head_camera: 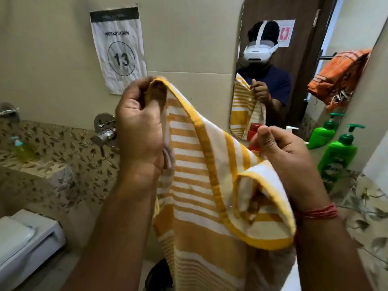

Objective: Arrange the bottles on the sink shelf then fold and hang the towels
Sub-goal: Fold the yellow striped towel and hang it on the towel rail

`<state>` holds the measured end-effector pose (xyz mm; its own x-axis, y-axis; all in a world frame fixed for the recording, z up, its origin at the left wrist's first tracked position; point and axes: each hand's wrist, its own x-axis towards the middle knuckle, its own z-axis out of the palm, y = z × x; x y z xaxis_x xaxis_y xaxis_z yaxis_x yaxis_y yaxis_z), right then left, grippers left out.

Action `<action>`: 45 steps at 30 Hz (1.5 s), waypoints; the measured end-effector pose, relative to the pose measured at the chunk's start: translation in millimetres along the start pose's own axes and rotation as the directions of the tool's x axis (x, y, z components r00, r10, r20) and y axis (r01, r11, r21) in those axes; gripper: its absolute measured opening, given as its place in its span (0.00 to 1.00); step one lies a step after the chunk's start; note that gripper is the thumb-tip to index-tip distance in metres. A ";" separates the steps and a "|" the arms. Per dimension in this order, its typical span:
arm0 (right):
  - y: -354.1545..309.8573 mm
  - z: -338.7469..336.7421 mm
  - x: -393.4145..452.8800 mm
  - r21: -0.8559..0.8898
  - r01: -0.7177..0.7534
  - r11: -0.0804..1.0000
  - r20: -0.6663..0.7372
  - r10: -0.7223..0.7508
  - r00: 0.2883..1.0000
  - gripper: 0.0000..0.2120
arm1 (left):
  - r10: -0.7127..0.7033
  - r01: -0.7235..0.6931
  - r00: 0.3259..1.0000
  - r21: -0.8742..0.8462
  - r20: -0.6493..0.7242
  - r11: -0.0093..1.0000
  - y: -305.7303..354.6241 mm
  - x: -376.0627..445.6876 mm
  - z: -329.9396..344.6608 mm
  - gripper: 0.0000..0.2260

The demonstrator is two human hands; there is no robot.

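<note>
Towel: yellow-and-white striped towel (195, 175) held up in front of the person, between both hands, hanging down below them.
Head view, left hand: left hand (138, 131) is raised higher and pinches the yellow hem at one top corner, fingers closed on the cloth.
Head view, right hand: right hand (287, 158) sits lower and nearer the camera, gripping the other end of the same hem, where the cloth bunches into a loose loop.
Key relation: the hem runs on a slant from upper left down to lower right; the towel's length falls away beneath it. To fold evenly, the right hand probably has to rise level with the left.
Bottles: green pump bottle (338, 156) stands on the counter (369, 208) at right, beside the mirror (298, 66).
Other towel: orange towel (340, 76) hangs on a rail at right.
Stage: judged to be folding, hanging not yet done.
</note>
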<state>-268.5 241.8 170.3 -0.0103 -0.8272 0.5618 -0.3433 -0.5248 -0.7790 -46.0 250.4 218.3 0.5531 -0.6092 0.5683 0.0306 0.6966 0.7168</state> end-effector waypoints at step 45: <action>-23.9 29.5 23.5 0.276 -0.039 0.960 0.099 0.012 0.995 0.12 | -0.132 0.088 0.897 0.122 0.422 0.989 -41.1 -6.0 16.8 0.26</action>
<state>-232.9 228.9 193.9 0.0784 -0.8492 0.5222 -0.0700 -0.5272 -0.8468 -64.6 219.0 192.3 0.1410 -0.7983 0.5855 -0.0223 0.5887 0.8081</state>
